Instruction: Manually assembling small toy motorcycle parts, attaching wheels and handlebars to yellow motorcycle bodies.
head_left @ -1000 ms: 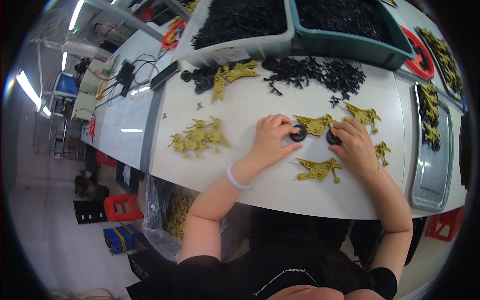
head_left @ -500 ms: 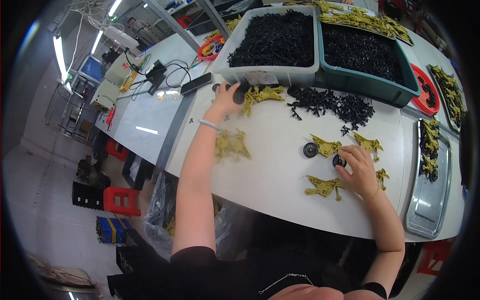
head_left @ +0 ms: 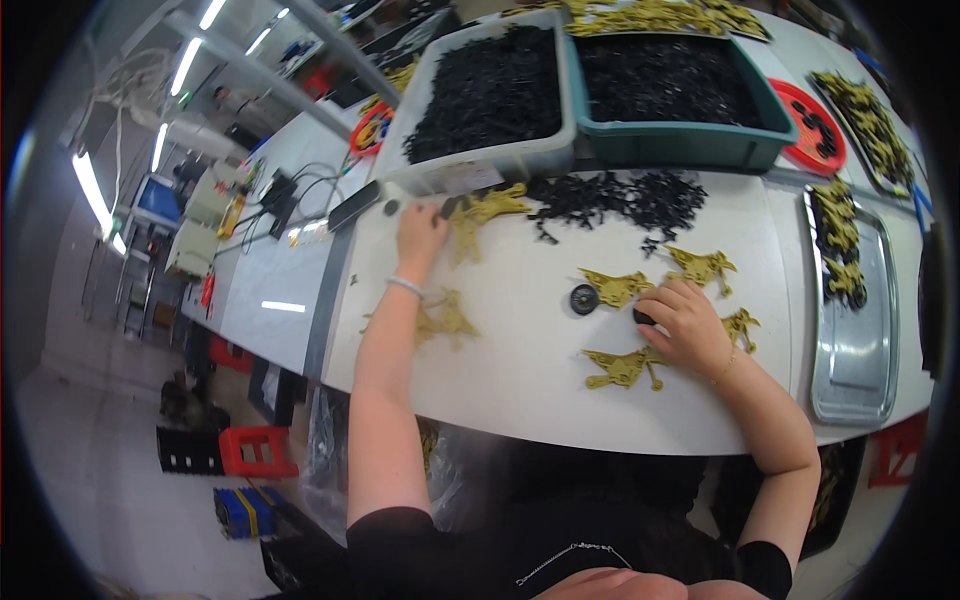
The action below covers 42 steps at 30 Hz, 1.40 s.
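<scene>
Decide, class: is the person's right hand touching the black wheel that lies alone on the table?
Apart. The head view shows bare white table between the black wheel and the right hand, which rests further right.

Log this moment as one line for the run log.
left hand: reaching to yellow parts by grey bin | right hand: on black wheel | second wheel: loose on table

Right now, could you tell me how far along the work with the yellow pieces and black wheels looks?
Early. One black wheel sits beside a yellow piece; right hand covers another wheel; left hand reaches a far yellow pile. Several yellow pieces lie without wheels.
</scene>
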Tool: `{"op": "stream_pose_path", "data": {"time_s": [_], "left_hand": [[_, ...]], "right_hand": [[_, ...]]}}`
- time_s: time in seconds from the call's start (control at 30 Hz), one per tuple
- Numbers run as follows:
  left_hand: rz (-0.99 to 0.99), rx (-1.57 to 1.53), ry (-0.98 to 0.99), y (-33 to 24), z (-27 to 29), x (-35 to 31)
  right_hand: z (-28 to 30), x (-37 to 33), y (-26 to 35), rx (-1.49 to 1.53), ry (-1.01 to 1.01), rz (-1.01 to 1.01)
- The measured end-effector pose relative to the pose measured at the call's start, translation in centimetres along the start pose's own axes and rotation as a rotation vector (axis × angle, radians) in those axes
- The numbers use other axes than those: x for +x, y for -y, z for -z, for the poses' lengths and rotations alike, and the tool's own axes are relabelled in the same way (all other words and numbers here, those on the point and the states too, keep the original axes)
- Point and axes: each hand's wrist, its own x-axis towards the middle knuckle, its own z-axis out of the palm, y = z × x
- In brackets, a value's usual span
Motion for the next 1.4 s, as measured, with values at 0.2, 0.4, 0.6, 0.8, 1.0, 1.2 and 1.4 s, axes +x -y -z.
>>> {"op": "stream_pose_path", "data": {"time_s": [0.2,0.4,0.6,0.8,1.0,1.2,1.4], "left_hand": [[0.238,-0.095,0.014,3.6,0.7,1.1],[0.348,-0.102,0.192,3.5,0.8,2.2],[0.666,-0.686,-0.034,4.4,3.0,2.5],[0.290,-1.125,0.251,-14.6,6.5,4.7],[-0.188,-1.114,0.646,-37.6,0.9,3.9],[-0.224,-1.238,0.470,-43.9,-9.9,5.4],[-0.218,-0.926,0.366,-44.3,-9.3,5.1]], "right_hand": [[-0.5,0.1,-0.2,0.000,-0.016,0.029],[0.6,-0.6,-1.0,-0.022,-0.060,0.042],[3.1,-0.1,-2.7,0.084,-0.268,-0.088],[4.5,-0.7,-5.4,0.367,-0.435,-0.446],[5.8,-0.7,-7.8,1.328,-0.644,-0.976],[1.6,-1.3,-15.2,0.852,-0.791,-0.853],[-0.4,-3.8,-20.7,0.631,-0.815,-0.853]]}}
